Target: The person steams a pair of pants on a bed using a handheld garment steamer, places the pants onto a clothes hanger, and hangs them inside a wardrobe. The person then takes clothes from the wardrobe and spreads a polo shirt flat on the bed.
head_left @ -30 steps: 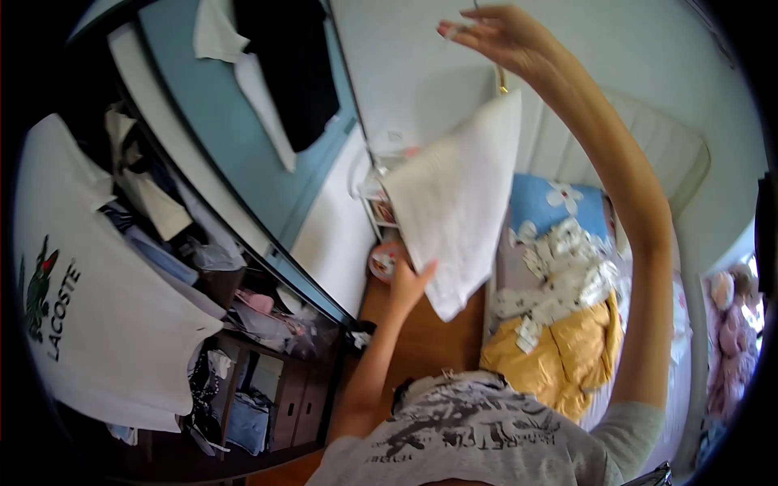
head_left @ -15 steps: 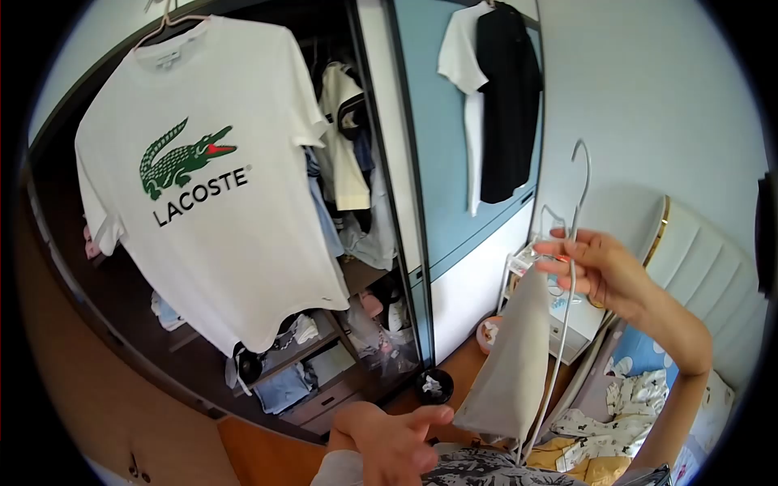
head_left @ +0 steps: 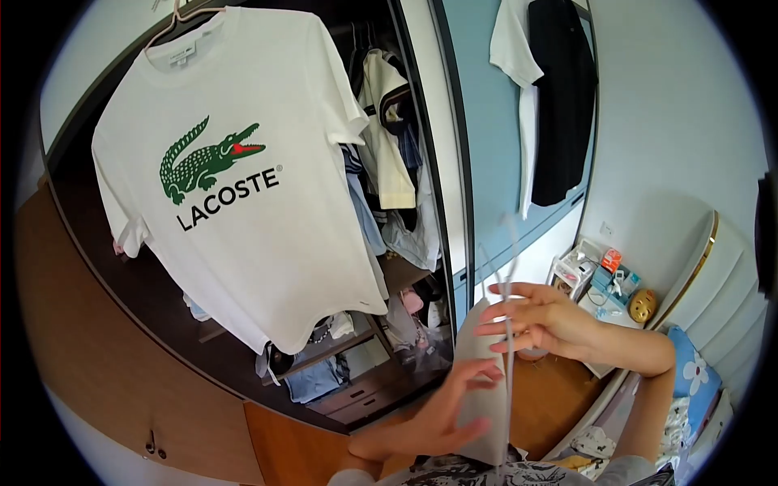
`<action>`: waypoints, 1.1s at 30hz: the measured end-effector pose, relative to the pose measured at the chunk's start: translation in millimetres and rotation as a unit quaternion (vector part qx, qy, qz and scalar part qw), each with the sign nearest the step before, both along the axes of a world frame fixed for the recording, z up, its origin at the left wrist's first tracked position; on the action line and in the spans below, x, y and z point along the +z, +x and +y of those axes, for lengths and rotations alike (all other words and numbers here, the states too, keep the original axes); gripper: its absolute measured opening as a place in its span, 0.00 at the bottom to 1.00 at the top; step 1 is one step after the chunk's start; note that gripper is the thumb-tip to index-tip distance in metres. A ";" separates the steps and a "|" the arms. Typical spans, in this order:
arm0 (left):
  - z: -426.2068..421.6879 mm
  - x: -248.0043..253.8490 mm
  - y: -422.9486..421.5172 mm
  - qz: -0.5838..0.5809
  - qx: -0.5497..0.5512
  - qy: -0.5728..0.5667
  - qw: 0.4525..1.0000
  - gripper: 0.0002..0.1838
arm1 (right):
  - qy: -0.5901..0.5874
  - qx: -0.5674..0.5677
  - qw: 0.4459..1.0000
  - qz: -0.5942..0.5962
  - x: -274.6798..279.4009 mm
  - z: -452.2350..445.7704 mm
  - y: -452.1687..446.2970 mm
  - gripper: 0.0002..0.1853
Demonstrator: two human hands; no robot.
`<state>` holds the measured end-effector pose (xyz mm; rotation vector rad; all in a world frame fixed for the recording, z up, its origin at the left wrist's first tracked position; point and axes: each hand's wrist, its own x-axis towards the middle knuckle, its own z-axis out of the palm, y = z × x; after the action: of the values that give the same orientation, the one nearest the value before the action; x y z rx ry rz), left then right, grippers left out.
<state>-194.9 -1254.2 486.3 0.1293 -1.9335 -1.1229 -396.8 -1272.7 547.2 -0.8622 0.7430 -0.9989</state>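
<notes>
My right hand [head_left: 547,324] has its fingers around the upright wire of a thin pale hanger [head_left: 509,389], whose hook is blurred above. A whitish cloth [head_left: 478,348] hangs narrow and folded just behind it. Below and to the left, my left hand [head_left: 446,417] is beside the cloth, fingers apart and slightly bent, with nothing visible in it. A white T-shirt with a green crocodile and LACOSTE print [head_left: 267,267] hangs at the left on a pinkish hanger [head_left: 174,20].
Behind the T-shirt is an open wardrobe [head_left: 77,182] with clothes and shelves. Black and white shirts [head_left: 559,105] hang on a blue panel [head_left: 478,162]. A small table [head_left: 600,364] with a gold mask [head_left: 643,306] stands by the bed's headboard [head_left: 725,283].
The view has swung toward the wardrobe. My left hand has let go of the cloth, then come back near it. My raised right hand has come down and now holds the hanger upright.
</notes>
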 end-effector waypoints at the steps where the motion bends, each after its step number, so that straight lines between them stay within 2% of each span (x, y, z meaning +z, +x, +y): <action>1: -2.6 -15.1 -11.6 -0.042 -0.061 0.142 0.987 0.23 | 0.004 0.034 0.999 -0.018 -5.3 -14.4 0.9 0.24; 2: -4.5 -26.2 -23.5 -0.081 -0.118 0.282 0.949 0.24 | 0.008 0.070 0.997 -0.037 -9.6 -30.0 1.7 0.23; 3: -5.2 -29.1 -34.8 -0.037 -0.173 0.311 0.934 0.24 | 0.006 0.079 0.996 -0.040 -11.4 -45.4 3.2 0.23; 4: -8.1 -33.0 -34.3 -0.037 -0.163 0.309 0.936 0.24 | 0.011 0.118 0.990 -0.071 -12.4 -60.8 5.3 0.22; 6: -16.0 -38.6 -32.0 0.020 -0.171 0.511 0.842 0.23 | 0.015 0.167 0.980 -0.104 -17.8 -96.2 8.7 0.20; 7: -14.8 -28.7 -43.4 0.035 0.000 0.437 0.899 0.21 | 0.019 0.198 0.973 -0.120 -22.2 -117.6 10.7 0.17; 8: -22.4 -23.2 -51.2 0.038 0.011 0.434 0.900 0.21 | 0.023 0.230 0.963 -0.136 -24.9 -136.9 11.8 0.15; 9: -29.9 -17.0 -55.9 0.074 0.083 0.421 0.900 0.21 | 0.021 0.242 0.960 -0.137 -21.2 -154.5 10.9 0.15; 10: -36.0 -12.5 -60.6 0.111 0.154 0.405 0.895 0.21 | -0.026 0.302 0.951 -0.054 -13.0 -173.2 8.1 0.14; 11: -41.3 -9.2 -66.0 0.116 0.163 0.399 0.895 0.21 | -0.076 0.357 0.930 0.029 -8.5 -192.5 3.9 0.13; 12: -46.2 -5.5 -70.9 0.121 0.190 0.369 0.902 0.20 | -0.083 0.367 0.926 0.030 -12.3 -216.2 -0.1 0.13; 13: -51.1 -2.1 -74.2 0.125 0.217 0.339 0.907 0.19 | -0.205 0.282 0.929 0.127 -19.6 -244.4 -2.1 0.12; 14: -59.5 -4.1 -72.2 0.126 0.187 0.314 0.922 0.19 | -0.323 0.187 0.902 0.216 -24.0 -269.8 -3.4 0.11; 15: -64.9 -1.0 -76.3 0.125 0.213 0.294 0.923 0.18 | -0.330 0.196 0.898 0.215 -23.6 -288.6 -2.0 0.11; 16: -69.9 2.2 -81.7 0.125 0.239 0.277 0.922 0.18 | -0.469 0.113 0.813 0.325 -22.7 -304.1 2.6 0.11; 17: -75.7 6.2 -86.9 0.130 0.248 0.273 0.920 0.18 | -0.587 0.022 0.693 0.418 -24.0 -320.0 8.6 0.11; 18: -82.3 11.6 -92.1 0.126 0.285 0.261 0.914 0.17 | -0.593 0.029 0.691 0.412 -30.1 -339.9 17.0 0.11; 20: -95.6 24.9 -101.5 0.126 0.330 0.248 0.902 0.17 | -0.799 -0.160 0.408 0.413 -45.0 -377.7 36.8 0.12; 21: -102.3 33.1 -105.6 0.103 0.354 0.226 0.902 0.16 | -0.793 -0.151 0.333 0.487 -45.5 -391.1 43.6 0.15; 22: -109.0 41.6 -108.7 0.079 0.377 0.204 0.900 0.16 | -0.798 -0.145 0.334 0.480 -51.7 -410.6 51.8 0.15; 24: -119.5 61.3 -111.3 0.074 0.398 0.214 0.889 0.17 | -0.669 -0.129 0.258 0.685 -64.4 -446.3 69.8 0.16; 25: -124.5 69.7 -111.5 0.071 0.414 0.209 0.883 0.16 | -0.575 -0.079 0.191 0.792 -62.2 -453.0 70.2 0.18; 26: -129.6 77.2 -110.7 0.076 0.419 0.205 0.881 0.16 | -0.581 -0.080 0.188 0.788 -61.4 -459.1 67.8 0.18; 29: -146.8 96.8 -110.8 0.055 0.413 0.195 0.888 0.17 | -0.441 -0.015 -0.078 0.894 -63.5 -469.7 59.3 0.24; 30: -158.4 102.8 -109.6 0.062 0.417 0.194 0.886 0.17 | -0.445 -0.022 -0.071 0.892 -62.6 -468.2 56.4 0.24; 33: -195.7 117.6 -103.3 0.080 0.431 0.158 0.885 0.18 | -0.493 -0.035 0.012 0.869 -55.7 -457.4 49.9 0.25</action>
<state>-298.2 -1449.9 603.9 0.9453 -1.2774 -0.7722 -347.0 -1730.1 491.5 1.8071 -1.0355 -0.3460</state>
